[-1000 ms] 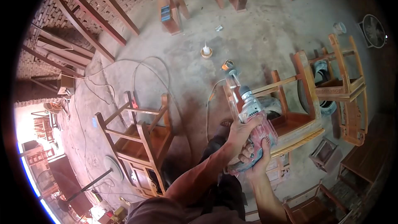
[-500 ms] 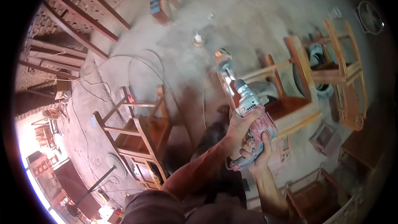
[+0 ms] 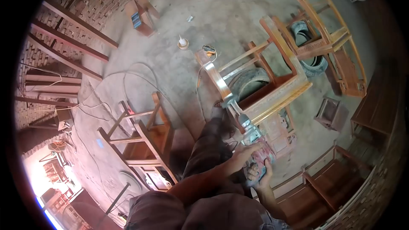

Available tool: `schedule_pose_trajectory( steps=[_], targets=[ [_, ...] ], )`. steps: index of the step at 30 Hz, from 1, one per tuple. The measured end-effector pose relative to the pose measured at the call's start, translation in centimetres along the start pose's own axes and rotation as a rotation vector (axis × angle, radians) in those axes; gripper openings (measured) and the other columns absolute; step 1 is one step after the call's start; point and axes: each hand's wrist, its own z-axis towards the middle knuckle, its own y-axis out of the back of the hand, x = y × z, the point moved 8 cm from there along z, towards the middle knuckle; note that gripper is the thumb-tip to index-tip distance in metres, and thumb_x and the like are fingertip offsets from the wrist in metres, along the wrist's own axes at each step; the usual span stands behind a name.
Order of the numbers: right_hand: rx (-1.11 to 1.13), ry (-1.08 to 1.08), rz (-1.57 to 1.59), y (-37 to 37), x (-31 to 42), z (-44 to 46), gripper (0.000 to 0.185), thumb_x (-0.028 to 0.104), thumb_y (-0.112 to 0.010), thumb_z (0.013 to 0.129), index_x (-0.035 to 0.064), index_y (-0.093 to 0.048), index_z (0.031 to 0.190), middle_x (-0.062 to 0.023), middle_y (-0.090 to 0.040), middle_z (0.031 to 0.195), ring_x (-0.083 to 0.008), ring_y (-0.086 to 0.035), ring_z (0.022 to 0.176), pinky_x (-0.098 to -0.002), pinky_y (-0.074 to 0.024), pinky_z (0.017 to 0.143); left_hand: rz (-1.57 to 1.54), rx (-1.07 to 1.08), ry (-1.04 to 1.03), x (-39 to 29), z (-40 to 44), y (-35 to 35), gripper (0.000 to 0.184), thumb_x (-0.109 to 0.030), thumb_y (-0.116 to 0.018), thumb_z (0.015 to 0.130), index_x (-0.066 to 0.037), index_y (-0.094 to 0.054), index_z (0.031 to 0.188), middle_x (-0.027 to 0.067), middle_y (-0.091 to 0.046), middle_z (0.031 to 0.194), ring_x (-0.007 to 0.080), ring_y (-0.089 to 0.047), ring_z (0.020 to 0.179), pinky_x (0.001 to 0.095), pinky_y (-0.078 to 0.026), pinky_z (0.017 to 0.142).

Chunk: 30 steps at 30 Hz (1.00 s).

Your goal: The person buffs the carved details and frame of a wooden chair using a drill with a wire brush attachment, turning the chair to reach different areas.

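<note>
A worn red-and-teal power drill [image 3: 267,148] with a silver front is held low before my body, pointing up and left. My left hand [image 3: 243,152] is closed around its body behind the silver part. Below it, my right hand [image 3: 265,173] wraps the handle, fingers curled. The drill's front attachment [image 3: 230,102] is blurred; it overlaps the near end of a wooden chair [image 3: 272,111] lying tipped over, and I cannot tell whether they touch. On the chair's far leg end sits a small yellow-and-black object [image 3: 208,50].
Another wooden chair [image 3: 145,147] stands at left. Tyres [image 3: 249,83] lie under the chair frames at right. A cable [image 3: 157,83] snakes across the concrete floor. A white-tipped bottle [image 3: 183,42], a small stool [image 3: 330,113] and a wooden bench [image 3: 328,187] are around.
Both hands have drawn the drill down and back toward my body, away from the chair's far leg end. The view has shifted, showing more of the right side.
</note>
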Motion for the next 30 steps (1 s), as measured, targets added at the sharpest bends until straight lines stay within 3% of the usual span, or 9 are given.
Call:
schedule_pose_trajectory(
  steps=[2,5,11,17,20,23,26,30],
  targets=[
    [-0.065,0.066,-0.043,0.5,0.0,0.9,0.044,0.05,-0.054,0.096,0.0059,-0.058,0.094,-0.0009,-0.051,0.068,-0.0129,-0.044,0.056,-0.0273,-0.0357,0.049,0.041,-0.056,-0.006,-1.5,-0.7,-0.1,0.023,-0.022,-0.07,0.093,-0.002,-0.071,0.104,0.0029,-0.07,0.094,0.0112,-0.064,0.083,0.0276,-0.05,0.075],
    [-0.038,0.093,-0.047,-0.8,-0.5,1.4,0.043,0.049,-0.054,0.096,0.0056,-0.059,0.097,-0.0006,-0.051,0.068,-0.0124,-0.044,0.055,-0.0269,-0.0352,0.048,0.134,-0.149,0.003,-2.3,-0.9,1.2,0.025,-0.024,-0.073,0.091,-0.003,-0.072,0.105,0.0027,-0.069,0.091,0.0119,-0.064,0.081,0.0274,-0.05,0.072],
    [-0.078,0.129,-0.023,-1.0,-1.9,0.9,0.045,0.05,-0.054,0.096,0.0046,-0.059,0.099,-0.0003,-0.051,0.067,-0.0125,-0.045,0.055,-0.0264,-0.0353,0.048,-0.008,-0.085,-0.069,-1.7,-1.5,1.0,0.027,-0.022,-0.073,0.09,-0.004,-0.07,0.109,0.0028,-0.069,0.091,0.0124,-0.064,0.079,0.0272,-0.05,0.071],
    [-0.085,0.14,-0.015,-1.1,-2.6,0.7,0.046,0.051,-0.054,0.096,0.0052,-0.059,0.101,-0.0005,-0.05,0.067,-0.0131,-0.046,0.055,-0.0266,-0.0359,0.048,0.134,-0.125,-0.077,0.3,0.5,3.0,0.025,-0.022,-0.073,0.09,-0.004,-0.068,0.108,0.0046,-0.07,0.091,0.0126,-0.065,0.078,0.0278,-0.051,0.068],
    [-0.085,0.133,-0.015,-1.4,-2.5,1.1,0.046,0.051,-0.055,0.096,0.0059,-0.059,0.101,-0.0007,-0.05,0.067,-0.0134,-0.046,0.056,-0.0268,-0.0361,0.049,0.043,-0.231,-0.131,0.4,0.6,3.6,0.027,-0.022,-0.075,0.088,-0.005,-0.067,0.106,0.0036,-0.068,0.089,0.0131,-0.064,0.076,0.0286,-0.052,0.067],
    [-0.077,0.127,-0.009,-0.7,-3.2,0.8,0.045,0.051,-0.055,0.096,0.0064,-0.059,0.1,-0.0009,-0.05,0.067,-0.0134,-0.046,0.056,-0.0271,-0.0364,0.049,0.228,-0.259,-0.003,2.6,1.1,5.5,0.034,-0.025,-0.077,0.086,-0.004,-0.065,0.111,0.0044,-0.067,0.092,0.0137,-0.064,0.079,0.0304,-0.052,0.07],
    [-0.069,0.136,-0.01,0.2,-3.8,0.4,0.044,0.051,-0.056,0.095,0.0066,-0.058,0.099,-0.0009,-0.049,0.068,-0.0132,-0.045,0.056,-0.0274,-0.0364,0.049,0.206,-0.258,-0.085,1.1,-0.9,3.7,0.042,-0.029,-0.078,0.085,-0.003,-0.062,0.115,0.0063,-0.066,0.098,0.0141,-0.063,0.085,0.0315,-0.052,0.074],
    [-0.095,0.174,-0.027,-0.3,-3.4,0.8,0.043,0.05,-0.057,0.095,0.0066,-0.058,0.097,-0.0007,-0.049,0.068,-0.0129,-0.045,0.056,-0.0273,-0.0361,0.049,0.138,-0.21,-0.037,-1.0,-2.3,2.3,0.046,-0.03,-0.078,0.085,-0.003,-0.061,0.118,0.0069,-0.065,0.103,0.0143,-0.062,0.089,0.0313,-0.051,0.077]
  ],
)
